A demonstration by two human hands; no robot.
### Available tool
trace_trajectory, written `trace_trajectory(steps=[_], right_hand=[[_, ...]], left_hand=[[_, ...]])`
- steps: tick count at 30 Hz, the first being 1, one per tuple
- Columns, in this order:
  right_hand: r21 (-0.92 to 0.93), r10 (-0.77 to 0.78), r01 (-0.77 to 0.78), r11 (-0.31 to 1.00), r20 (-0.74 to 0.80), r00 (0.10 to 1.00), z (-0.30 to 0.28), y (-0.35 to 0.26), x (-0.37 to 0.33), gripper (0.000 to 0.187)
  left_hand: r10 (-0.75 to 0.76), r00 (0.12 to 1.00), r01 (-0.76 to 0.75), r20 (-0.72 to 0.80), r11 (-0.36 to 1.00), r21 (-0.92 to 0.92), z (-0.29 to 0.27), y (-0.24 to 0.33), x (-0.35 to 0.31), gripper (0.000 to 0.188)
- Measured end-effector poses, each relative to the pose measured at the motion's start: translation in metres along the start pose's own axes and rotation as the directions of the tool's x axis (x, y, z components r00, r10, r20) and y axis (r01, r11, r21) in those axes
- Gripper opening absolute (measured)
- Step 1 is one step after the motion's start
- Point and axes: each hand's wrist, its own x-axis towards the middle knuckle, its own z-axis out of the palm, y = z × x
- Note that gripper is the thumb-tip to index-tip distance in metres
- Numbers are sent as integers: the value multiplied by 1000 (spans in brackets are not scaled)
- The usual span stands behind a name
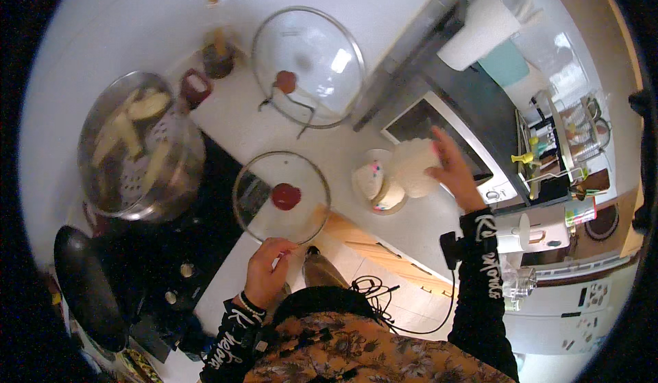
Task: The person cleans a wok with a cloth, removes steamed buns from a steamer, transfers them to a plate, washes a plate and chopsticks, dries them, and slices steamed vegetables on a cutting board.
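My left hand (267, 272) has its thumb and fingers pinched at the near rim of a round glass lid (260, 177) with a dark red knob. That lid overlaps the stove edge and the light counter in view. My right hand (454, 170) grips the edge of a cream, ruffled-edged cloth or paper towel (415, 167), partly blurred. Just left of this piece, a small clear dish (389, 211) holds white, rounded things (370, 181) with pink and blue dots, whose kind I cannot make out.
A steamer pot (144, 198) with pale, long food pieces stands on the black stove (199, 239). Behind, a larger glass lid (308, 61) leans upright in a wire stand. A microwave (439, 129), paper towel roll (480, 33) and dish rack (562, 143) are to the right; a black pan (89, 287) sits left.
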Motion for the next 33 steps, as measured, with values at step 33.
trace_trajectory(steps=[33], right_hand=[[106, -182, 157, 982, 303, 935, 95, 24, 3, 31]], left_hand=[[62, 819, 167, -571, 925, 340, -83, 15, -78, 32]])
